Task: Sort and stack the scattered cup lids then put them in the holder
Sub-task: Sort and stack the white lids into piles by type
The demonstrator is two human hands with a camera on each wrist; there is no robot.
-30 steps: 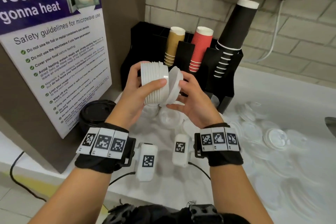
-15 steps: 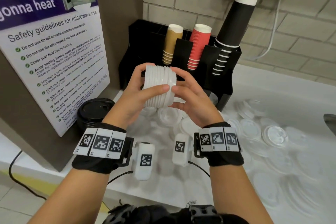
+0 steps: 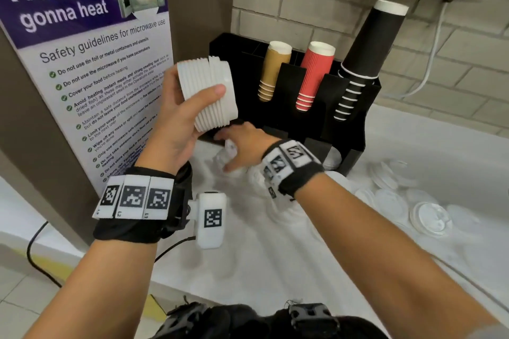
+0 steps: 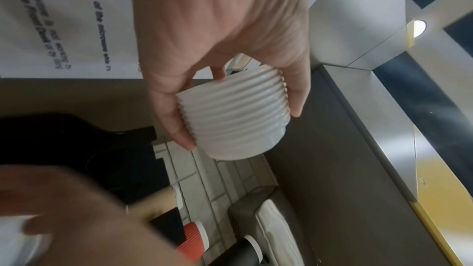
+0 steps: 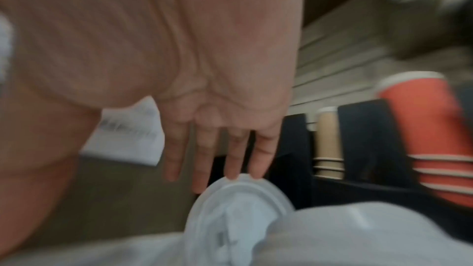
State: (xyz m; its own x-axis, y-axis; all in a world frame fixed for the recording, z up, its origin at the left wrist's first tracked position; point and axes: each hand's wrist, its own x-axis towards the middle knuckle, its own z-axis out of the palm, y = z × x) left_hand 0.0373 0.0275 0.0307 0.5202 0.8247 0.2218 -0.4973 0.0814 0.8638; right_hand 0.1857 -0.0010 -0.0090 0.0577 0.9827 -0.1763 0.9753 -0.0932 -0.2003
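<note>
My left hand (image 3: 192, 85) grips a ribbed stack of white cup lids (image 3: 209, 93) on its side, raised in front of the black holder (image 3: 311, 85). The left wrist view shows thumb and fingers curled round that stack (image 4: 235, 116). Below it, my right hand (image 3: 228, 151) reaches down to the white counter. Its straight fingers (image 5: 261, 161) touch the rim of a single white lid (image 5: 238, 209) that stands tilted on edge; the picture is blurred. Several loose white lids (image 3: 429, 217) lie scattered on the counter to the right.
The holder carries a tan cup stack (image 3: 275, 71), a red one (image 3: 314, 74) and a tall black one (image 3: 366, 58). A brown panel with a microwave safety poster (image 3: 82, 77) stands close on the left. The brick wall (image 3: 303, 8) runs behind.
My right hand has left the stack and dropped to the counter, onto a loose lid. The left hand has lifted the stack up and to the left, holding it alone.
</note>
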